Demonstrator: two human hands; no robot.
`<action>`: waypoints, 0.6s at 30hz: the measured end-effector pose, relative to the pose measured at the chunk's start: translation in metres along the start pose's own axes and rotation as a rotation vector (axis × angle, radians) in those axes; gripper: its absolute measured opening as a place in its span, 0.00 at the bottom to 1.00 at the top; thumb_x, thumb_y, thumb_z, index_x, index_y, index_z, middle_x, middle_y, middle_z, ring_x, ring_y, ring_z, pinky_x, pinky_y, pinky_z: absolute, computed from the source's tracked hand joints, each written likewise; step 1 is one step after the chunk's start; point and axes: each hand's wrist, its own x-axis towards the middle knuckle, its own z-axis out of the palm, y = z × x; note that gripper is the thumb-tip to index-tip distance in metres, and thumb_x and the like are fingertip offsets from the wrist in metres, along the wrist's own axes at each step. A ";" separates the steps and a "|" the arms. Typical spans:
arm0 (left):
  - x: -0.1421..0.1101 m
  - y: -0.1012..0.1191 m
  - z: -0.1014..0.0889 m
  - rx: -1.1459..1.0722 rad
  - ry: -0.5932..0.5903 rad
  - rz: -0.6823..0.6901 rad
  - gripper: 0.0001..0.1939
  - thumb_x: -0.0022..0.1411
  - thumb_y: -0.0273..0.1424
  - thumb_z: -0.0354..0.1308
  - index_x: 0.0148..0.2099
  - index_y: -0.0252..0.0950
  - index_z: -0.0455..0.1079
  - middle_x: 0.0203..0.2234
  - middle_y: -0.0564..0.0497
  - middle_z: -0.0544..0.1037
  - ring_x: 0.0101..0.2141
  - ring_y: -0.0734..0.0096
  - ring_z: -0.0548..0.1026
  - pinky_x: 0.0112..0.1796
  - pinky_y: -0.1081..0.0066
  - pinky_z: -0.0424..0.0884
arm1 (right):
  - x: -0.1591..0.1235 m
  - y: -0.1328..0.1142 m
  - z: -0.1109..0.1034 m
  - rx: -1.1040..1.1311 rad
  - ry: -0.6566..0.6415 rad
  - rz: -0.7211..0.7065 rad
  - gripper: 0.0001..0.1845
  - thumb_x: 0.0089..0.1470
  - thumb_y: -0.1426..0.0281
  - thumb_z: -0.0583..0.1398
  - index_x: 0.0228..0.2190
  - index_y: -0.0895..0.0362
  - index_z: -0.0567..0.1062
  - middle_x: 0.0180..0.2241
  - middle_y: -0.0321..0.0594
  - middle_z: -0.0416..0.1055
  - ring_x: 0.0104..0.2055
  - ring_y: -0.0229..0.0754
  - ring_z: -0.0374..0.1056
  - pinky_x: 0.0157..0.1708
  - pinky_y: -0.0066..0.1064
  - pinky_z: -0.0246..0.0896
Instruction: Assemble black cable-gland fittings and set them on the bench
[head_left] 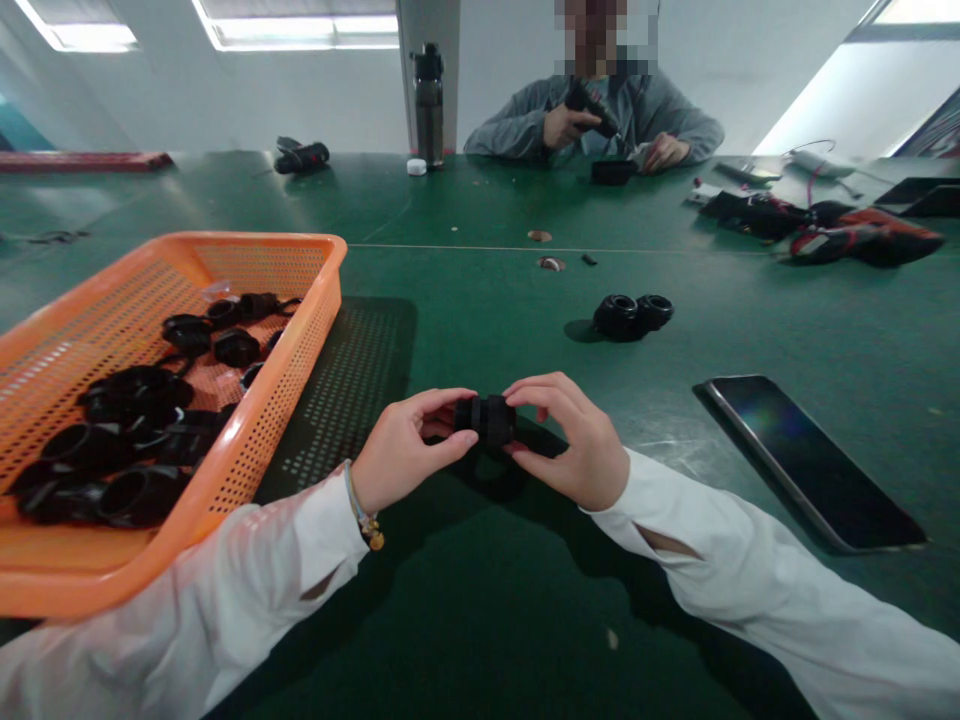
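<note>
Just above the green table, a black plastic fitting that looks like a cable gland [486,420] lies sideways between my two hands. My left hand [415,437] pinches its left end between thumb and fingers. At the ribbed nut on the right end, the thumb and fingertips of my right hand [574,440] are closed. Two similar black fittings [632,316] sit side by side on the table beyond my right hand. To my left, an orange perforated basket [292,370] holds several black fittings [135,400], some with ring-shaped openings.
A phone [814,460] lies right of my right hand. Across the table [465,340], a person [592,110] in a grey jacket holds a black power tool [594,110] over a small black part. A bottle [429,105] stands at the far edge; cables and dark parts [825,225] lie far right.
</note>
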 end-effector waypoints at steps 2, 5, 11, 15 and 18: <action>0.000 0.000 0.000 0.001 0.002 0.000 0.23 0.47 0.32 0.61 0.47 0.29 0.70 0.36 0.45 0.78 0.35 0.65 0.76 0.39 0.65 0.75 | 0.000 0.000 0.000 -0.001 -0.001 0.000 0.16 0.45 0.77 0.59 0.39 0.54 0.65 0.38 0.45 0.71 0.40 0.46 0.68 0.32 0.37 0.67; 0.000 0.000 0.000 0.000 0.003 0.002 0.24 0.47 0.32 0.60 0.48 0.28 0.70 0.36 0.44 0.78 0.35 0.65 0.76 0.39 0.66 0.75 | 0.000 0.000 0.000 -0.002 0.002 -0.001 0.16 0.46 0.76 0.59 0.39 0.54 0.65 0.37 0.45 0.71 0.40 0.46 0.68 0.31 0.36 0.67; 0.000 0.000 0.000 0.001 0.005 -0.010 0.23 0.47 0.32 0.61 0.47 0.28 0.70 0.37 0.44 0.78 0.36 0.65 0.76 0.39 0.66 0.75 | 0.000 0.001 0.000 -0.003 -0.005 0.010 0.16 0.46 0.75 0.59 0.39 0.53 0.65 0.37 0.44 0.71 0.40 0.47 0.69 0.30 0.36 0.67; 0.000 0.000 0.000 0.003 0.010 -0.003 0.23 0.47 0.32 0.61 0.47 0.29 0.70 0.37 0.44 0.78 0.36 0.64 0.76 0.39 0.65 0.75 | 0.000 0.001 0.001 -0.005 -0.001 0.014 0.16 0.46 0.75 0.59 0.39 0.54 0.66 0.37 0.44 0.71 0.40 0.47 0.68 0.30 0.36 0.67; 0.001 0.000 0.000 0.005 0.011 0.001 0.22 0.47 0.31 0.61 0.46 0.30 0.71 0.36 0.45 0.78 0.36 0.64 0.77 0.39 0.65 0.75 | 0.000 0.001 0.001 -0.005 -0.005 0.018 0.16 0.46 0.75 0.59 0.39 0.53 0.66 0.37 0.44 0.71 0.40 0.46 0.69 0.30 0.36 0.67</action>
